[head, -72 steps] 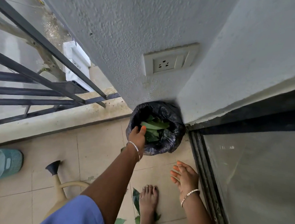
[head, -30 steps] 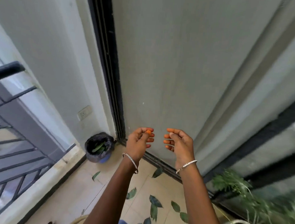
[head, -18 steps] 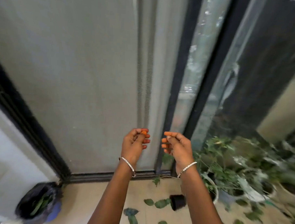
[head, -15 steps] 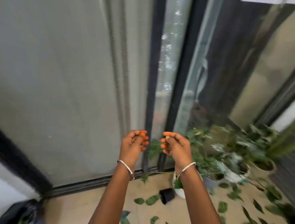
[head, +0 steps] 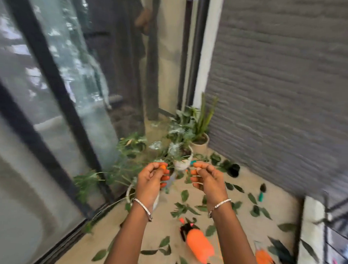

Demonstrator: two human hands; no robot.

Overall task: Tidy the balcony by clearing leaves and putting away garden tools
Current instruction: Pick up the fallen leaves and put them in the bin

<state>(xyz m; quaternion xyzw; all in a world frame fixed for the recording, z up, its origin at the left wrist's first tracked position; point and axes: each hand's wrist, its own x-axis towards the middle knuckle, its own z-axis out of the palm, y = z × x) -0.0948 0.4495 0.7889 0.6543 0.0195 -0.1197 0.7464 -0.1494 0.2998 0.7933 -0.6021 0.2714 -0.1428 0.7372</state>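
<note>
- The left hand (head: pixel 150 182) and right hand (head: pixel 209 181) are raised side by side, apart, with fingers loosely curled and holding nothing.
- Green leaves (head: pixel 184 195) lie scattered over the floor (head: pixel 281 204) below the 2 hands.
- An orange spray bottle (head: pixel 200 246) lies on its side between the forearms.
- A small green-handled tool (head: pixel 261 192) lies near the grey wall (head: pixel 280 96).
- Potted plants (head: pixel 183 158) stand along the glass door (head: pixel 71 87).

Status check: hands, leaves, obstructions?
Left hand, right hand: both empty, fingers loosely curled. Leaves scattered across floor. Orange sprayer lying among them.
</note>
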